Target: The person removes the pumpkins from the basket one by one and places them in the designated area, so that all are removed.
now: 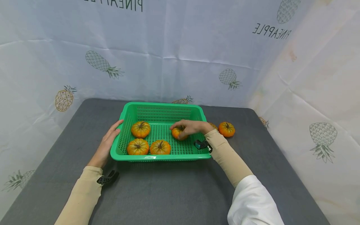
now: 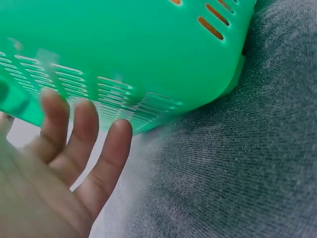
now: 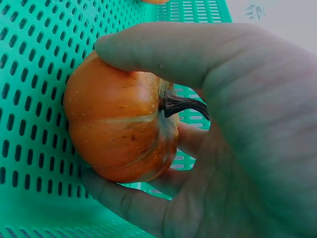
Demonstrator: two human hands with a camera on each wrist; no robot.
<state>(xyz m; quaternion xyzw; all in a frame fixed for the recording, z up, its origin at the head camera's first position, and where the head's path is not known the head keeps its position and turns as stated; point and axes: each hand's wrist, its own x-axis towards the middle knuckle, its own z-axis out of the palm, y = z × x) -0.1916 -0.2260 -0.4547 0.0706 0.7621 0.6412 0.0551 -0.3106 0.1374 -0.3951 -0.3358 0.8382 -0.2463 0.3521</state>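
Observation:
A green plastic basket (image 1: 161,157) with slotted sides stands on the grey table. Inside its right half, my right hand (image 1: 191,126) grips a small orange pumpkin (image 3: 121,119), thumb on one side and fingers round the other; its dark stem points toward the palm. The pumpkin is at the slotted basket floor. In the left half of the basket sit three more pumpkins, one behind (image 1: 141,129) and two in front (image 1: 160,147). My left hand (image 1: 106,145) rests against the basket's left side, its fingers fairly straight along the outer wall in the left wrist view.
Right of the basket, a pumpkin (image 1: 226,129) lies on the table (image 1: 168,190), with another (image 1: 213,125) partly hidden behind my right wrist. A white curtain (image 1: 174,40) printed with pineapples hangs behind the table and along its sides.

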